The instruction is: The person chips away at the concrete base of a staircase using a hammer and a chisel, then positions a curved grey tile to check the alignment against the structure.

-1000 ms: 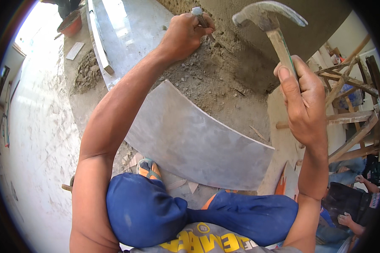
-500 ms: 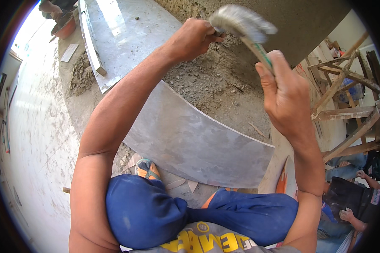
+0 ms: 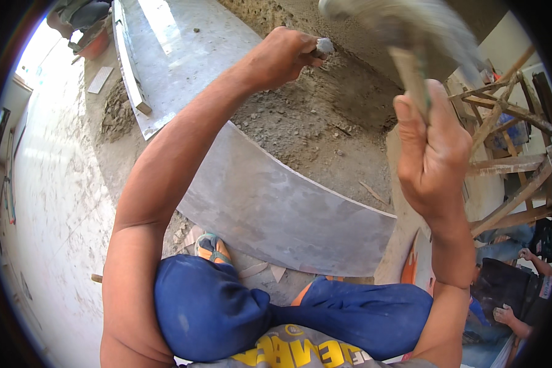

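Observation:
My left hand is closed round a chisel, whose blunt grey end pokes out of the fist toward the right. The rest of that tool is hidden behind the fingers. Raised at the right, my right hand grips the wooden handle of a hammer. The hammer's grey head is smeared by motion, up and right of the chisel and apart from it. Beyond both hands rises a rough cement surface, with loose rubble at its foot.
A large grey slab lies before my knees; another pale slab with a long bar sits far left. Wooden trestles stand right. Co-workers appear lower right and upper left, beside a red tub.
The hammer has swung up and to the right, away from the chisel, with my right hand. My left hand has stayed nearly in place, and the chisel's end now shows.

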Action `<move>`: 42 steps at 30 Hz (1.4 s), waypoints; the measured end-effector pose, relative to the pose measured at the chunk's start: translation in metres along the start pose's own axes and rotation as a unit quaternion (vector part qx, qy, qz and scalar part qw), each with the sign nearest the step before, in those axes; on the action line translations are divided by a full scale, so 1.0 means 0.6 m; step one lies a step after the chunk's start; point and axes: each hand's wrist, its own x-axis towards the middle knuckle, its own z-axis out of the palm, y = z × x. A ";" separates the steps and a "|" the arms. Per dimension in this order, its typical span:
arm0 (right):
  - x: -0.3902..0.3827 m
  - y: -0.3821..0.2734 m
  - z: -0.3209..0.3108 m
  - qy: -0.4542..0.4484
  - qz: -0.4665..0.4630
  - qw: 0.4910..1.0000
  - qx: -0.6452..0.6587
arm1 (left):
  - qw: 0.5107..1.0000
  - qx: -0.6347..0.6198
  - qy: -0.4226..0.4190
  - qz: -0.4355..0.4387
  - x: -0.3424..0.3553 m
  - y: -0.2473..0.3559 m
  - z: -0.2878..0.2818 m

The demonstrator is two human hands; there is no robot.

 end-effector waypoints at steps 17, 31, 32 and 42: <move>0.002 0.010 0.003 -0.055 0.038 0.998 -0.022 | 1.000 -0.016 0.012 0.009 -0.004 0.006 0.002; -0.020 0.019 0.002 -0.012 0.076 0.994 0.073 | 0.977 -0.139 0.128 -0.101 -0.043 -0.016 0.008; -0.018 0.020 -0.001 -0.016 0.074 0.994 0.074 | 0.979 -0.100 0.146 -0.100 -0.047 -0.015 0.006; 0.015 -0.003 -0.021 -0.115 0.125 0.978 0.120 | 0.969 -0.074 0.218 -0.091 -0.055 -0.021 -0.014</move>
